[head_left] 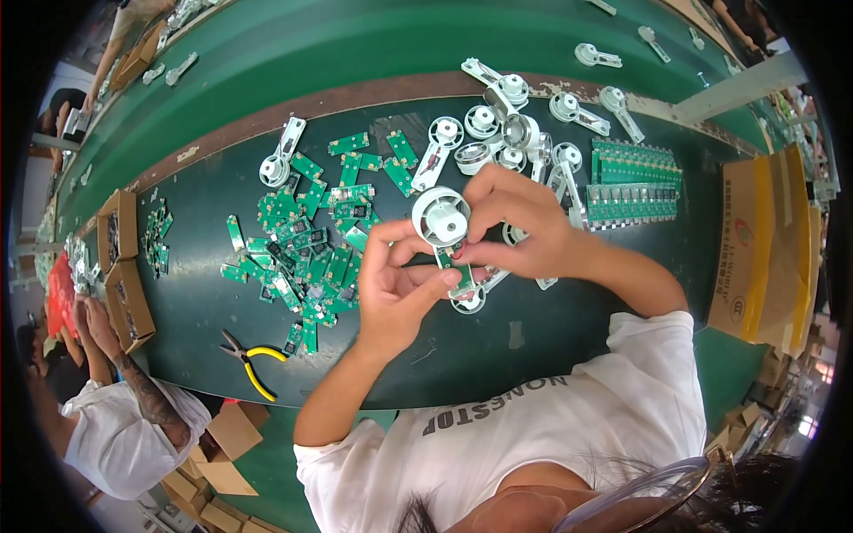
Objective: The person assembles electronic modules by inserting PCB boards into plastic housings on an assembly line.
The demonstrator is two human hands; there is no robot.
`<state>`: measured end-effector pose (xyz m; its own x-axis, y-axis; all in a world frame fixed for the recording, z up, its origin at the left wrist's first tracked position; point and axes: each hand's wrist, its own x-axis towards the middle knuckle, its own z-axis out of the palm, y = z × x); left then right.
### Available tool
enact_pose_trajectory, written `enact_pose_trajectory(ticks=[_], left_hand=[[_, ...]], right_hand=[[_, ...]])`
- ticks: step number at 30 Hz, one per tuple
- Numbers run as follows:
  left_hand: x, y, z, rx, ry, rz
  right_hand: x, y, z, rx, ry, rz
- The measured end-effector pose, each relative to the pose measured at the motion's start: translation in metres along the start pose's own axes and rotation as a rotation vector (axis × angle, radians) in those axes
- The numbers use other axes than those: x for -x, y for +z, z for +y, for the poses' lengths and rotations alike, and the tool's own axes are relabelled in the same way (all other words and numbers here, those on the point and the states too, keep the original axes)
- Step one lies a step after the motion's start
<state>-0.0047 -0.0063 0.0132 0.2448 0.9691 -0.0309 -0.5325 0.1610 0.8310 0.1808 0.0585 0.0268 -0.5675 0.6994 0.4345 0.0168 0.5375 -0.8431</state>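
Note:
My left hand (391,293) is closed round the handle of a white handheld fan housing (442,216), held above the dark green table with its round head away from me. A small green circuit board (462,275) lies in the handle, partly covered by my left thumb. My right hand (533,226) is at the neck between head and handle, its thumb and index finger pinched together. Something small and dark red shows at those fingertips, too small to identify. Other white fan housings (433,167) lie just beyond my hands, some partly hidden by them.
Loose green circuit boards (298,240) are heaped on the left, with yellow-handled pliers (258,360) nearer me. Board panels (633,202) lie on the right beside a large carton (755,249). Small boxes (124,302) line the left edge, near a co-worker (133,426). A green belt (373,53) runs behind.

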Motion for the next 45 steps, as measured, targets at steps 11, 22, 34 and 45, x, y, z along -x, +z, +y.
enact_pose_trajectory(ticks=[11, 22, 34, 45], left_hand=[[-0.002, -0.001, 0.000, -0.202, 0.021, 0.016], [-0.003, -0.006, -0.001, -0.112, -0.095, 0.017], [0.007, 0.005, -0.009, -0.305, -0.080, 0.052], [0.007, 0.012, -0.008, -0.130, -0.022, 0.123]], right_hand=[[-0.002, -0.002, -0.002, 0.800, -0.622, 0.099], [-0.002, 0.002, 0.007, 0.573, -0.607, 0.054], [0.010, 0.004, 0.019, 0.734, -0.901, 0.032], [0.007, 0.025, 0.002, 0.129, -0.016, 0.272]])
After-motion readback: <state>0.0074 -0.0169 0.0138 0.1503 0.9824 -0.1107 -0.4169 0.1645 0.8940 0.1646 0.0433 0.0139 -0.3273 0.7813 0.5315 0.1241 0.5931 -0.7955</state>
